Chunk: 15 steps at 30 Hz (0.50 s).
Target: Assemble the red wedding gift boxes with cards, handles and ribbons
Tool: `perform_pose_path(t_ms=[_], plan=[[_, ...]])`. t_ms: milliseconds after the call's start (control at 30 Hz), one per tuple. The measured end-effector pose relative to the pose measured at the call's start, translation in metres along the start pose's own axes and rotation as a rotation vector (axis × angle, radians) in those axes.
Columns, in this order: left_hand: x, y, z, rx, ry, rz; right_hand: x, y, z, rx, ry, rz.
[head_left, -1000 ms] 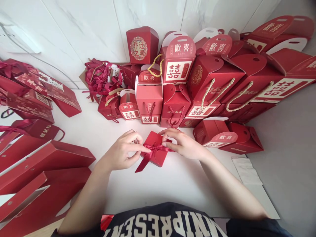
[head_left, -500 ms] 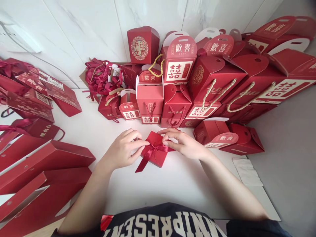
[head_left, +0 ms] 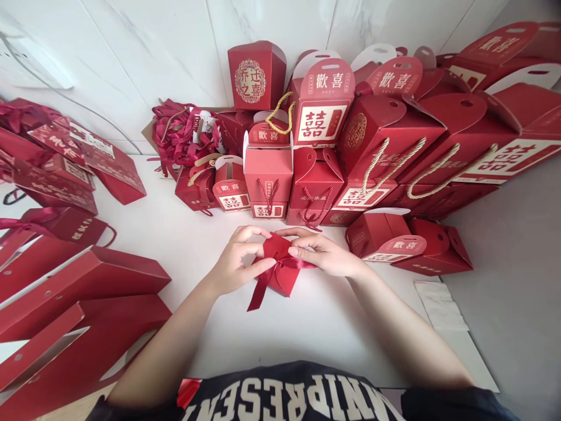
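Observation:
A small red box [head_left: 283, 283] lies on the white table, tied with a dark red ribbon [head_left: 262, 287] whose tail hangs off its lower left. My left hand [head_left: 242, 258] is at the box's left side, thumb on the ribbon near the knot and forefinger at the top edge, its fingers curved round the box. From the right, my right hand [head_left: 319, 251] reaches over the box, with thumb and forefinger closed on the ribbon's right part. Some fingertips are hidden behind the box.
Behind the hands stands a row of red gift boxes [head_left: 268, 169], stacked higher to the right. A pile of ribbons [head_left: 184, 134] is at the back left. Large red bags [head_left: 87, 339] lie at the left. White tissues [head_left: 440, 304] rest at the right.
My left hand has shifted right and its fingers have spread further round the box. The ribbon's tail has moved slightly right. My right hand has barely moved.

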<state>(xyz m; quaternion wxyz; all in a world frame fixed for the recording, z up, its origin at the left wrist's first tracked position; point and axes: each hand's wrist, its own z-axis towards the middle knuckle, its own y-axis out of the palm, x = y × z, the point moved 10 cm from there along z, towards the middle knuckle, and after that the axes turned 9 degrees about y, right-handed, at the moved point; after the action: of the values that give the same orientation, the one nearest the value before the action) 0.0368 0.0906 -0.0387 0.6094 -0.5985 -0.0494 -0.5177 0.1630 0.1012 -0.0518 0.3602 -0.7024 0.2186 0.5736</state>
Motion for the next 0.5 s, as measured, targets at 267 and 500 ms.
perform_pose_path(t_ms=[267, 500], plan=[[-0.012, 0.009, 0.000, -0.048, -0.064, -0.091, 0.009, -0.003, 0.003, 0.013, 0.019, 0.069], [-0.025, 0.012, -0.001, 0.011, -0.083, -0.292, 0.012, -0.003, 0.004, 0.045, -0.052, 0.176]])
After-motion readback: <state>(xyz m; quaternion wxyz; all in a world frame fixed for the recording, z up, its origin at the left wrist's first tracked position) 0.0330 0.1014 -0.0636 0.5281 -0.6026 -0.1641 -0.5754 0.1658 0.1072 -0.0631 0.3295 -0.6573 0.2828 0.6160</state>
